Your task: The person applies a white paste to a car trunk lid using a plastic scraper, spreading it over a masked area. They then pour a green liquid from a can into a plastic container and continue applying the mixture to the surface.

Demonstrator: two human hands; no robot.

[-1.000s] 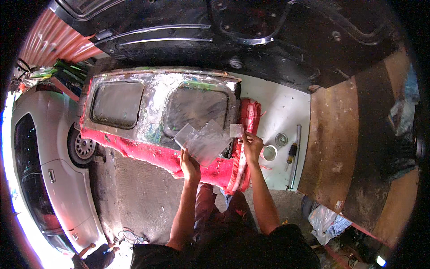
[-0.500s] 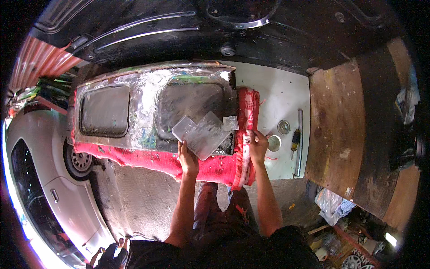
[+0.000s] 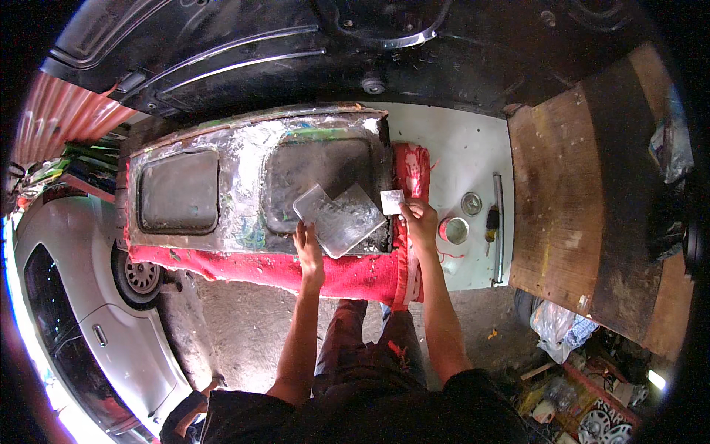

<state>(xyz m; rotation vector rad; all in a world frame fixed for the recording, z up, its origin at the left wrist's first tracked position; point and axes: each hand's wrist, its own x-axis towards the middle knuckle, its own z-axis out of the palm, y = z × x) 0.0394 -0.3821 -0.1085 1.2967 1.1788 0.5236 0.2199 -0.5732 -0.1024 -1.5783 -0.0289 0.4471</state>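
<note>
My left hand (image 3: 308,255) grips the lower left edge of a clear, scuffed plastic plate (image 3: 346,226) with a notch in its upper edge. Whitish smears mark the plate, which is held over the front right part of a worn metal panel (image 3: 242,170) with two recessed dark areas. Between the thumb and fingers of my right hand (image 3: 419,222) is a small, pale square piece (image 3: 392,201). It sits just right of the plate, above the panel's right end and a red cloth (image 3: 411,166).
Right of the panel, a white surface holds an open can (image 3: 453,231), a round lid (image 3: 471,203), a screwdriver (image 3: 491,224) and a metal bar (image 3: 498,229). Wooden boards (image 3: 551,200) stand beyond. A dark vehicle panel (image 3: 259,66) spans the far side; a silver car (image 3: 103,296) is at left.
My right hand has moved up and slightly left from the cloth and taken hold of the small square, which lay at the plate's right corner. The plate has shifted slightly right.
</note>
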